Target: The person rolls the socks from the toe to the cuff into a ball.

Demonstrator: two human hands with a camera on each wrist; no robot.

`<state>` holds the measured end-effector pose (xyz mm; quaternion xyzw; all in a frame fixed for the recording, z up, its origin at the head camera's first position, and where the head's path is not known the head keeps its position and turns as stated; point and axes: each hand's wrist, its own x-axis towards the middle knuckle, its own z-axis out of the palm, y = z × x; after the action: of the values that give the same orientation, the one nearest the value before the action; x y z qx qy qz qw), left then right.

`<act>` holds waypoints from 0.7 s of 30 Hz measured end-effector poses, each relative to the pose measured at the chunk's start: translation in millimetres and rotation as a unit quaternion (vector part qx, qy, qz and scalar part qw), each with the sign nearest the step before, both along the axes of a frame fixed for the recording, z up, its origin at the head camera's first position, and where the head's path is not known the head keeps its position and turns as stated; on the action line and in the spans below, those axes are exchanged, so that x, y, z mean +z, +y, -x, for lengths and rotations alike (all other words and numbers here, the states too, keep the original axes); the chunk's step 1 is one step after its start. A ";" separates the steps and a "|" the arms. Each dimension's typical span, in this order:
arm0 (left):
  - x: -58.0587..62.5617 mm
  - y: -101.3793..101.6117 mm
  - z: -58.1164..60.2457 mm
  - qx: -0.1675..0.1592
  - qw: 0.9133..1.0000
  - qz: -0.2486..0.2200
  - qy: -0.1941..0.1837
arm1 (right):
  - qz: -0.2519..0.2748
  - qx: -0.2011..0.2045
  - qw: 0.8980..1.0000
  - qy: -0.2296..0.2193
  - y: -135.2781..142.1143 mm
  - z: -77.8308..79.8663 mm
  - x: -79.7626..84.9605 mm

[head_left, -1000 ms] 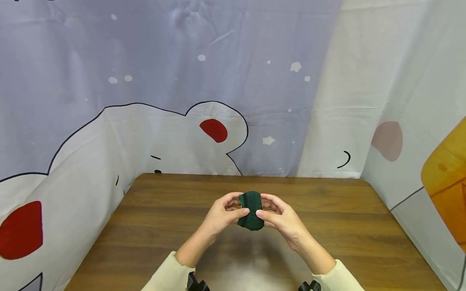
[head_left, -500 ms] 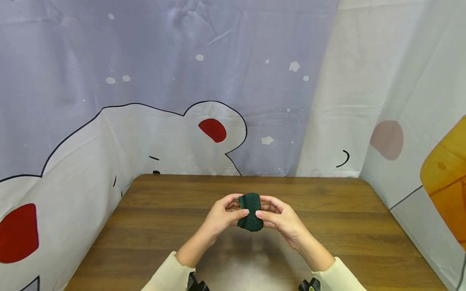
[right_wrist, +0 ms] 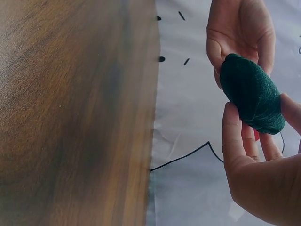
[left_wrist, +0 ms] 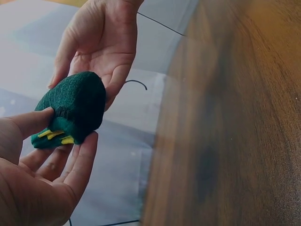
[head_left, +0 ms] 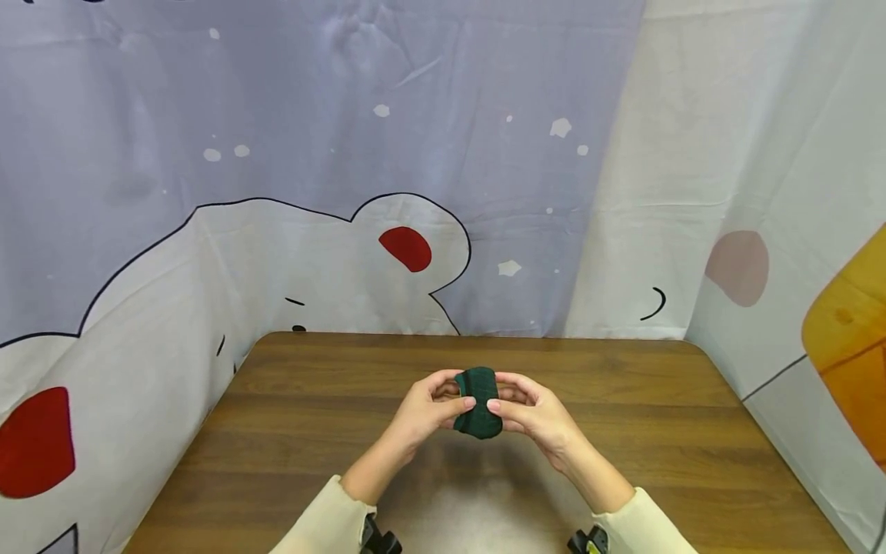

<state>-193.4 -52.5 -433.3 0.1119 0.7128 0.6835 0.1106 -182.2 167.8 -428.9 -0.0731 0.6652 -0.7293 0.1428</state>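
A dark green rolled-up sock, a compact bundle of soft knit cloth, is held above the table between both hands. My left hand pinches its left side, thumb on the near face and fingers behind. From the other side my right hand grips it in the same way, the two thumb tips close together. In the left wrist view, yellow marks show at the gathered end of the sock. The right wrist view shows the sock's smooth rounded side. The fingertips behind it are partly hidden.
Beneath the hands lies a brown wood-grain table with rounded far corners. A printed curtain hangs along its back and sides. Black wrist devices sit at the cream sleeves.
Both hands keep their hold on the sock in nearly the same place. Only a slight shift of the left forearm and a small sway of the head view show.
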 end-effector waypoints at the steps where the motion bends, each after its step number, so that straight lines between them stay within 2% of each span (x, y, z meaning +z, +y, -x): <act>1: -0.5 0.3 0.6 0.001 1.000 0.002 0.001 | 0.000 -0.001 1.000 0.000 0.2 0.5 -0.7; 21: -9.9 4.9 5.6 0.004 1.000 -0.007 -0.001 | 0.011 -0.005 1.000 -0.006 2.6 7.1 -10.6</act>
<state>-199.0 -47.6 -443.2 0.1089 0.7080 0.6894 0.1076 -189.3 170.4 -439.6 -0.0673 0.6563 -0.7380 0.1419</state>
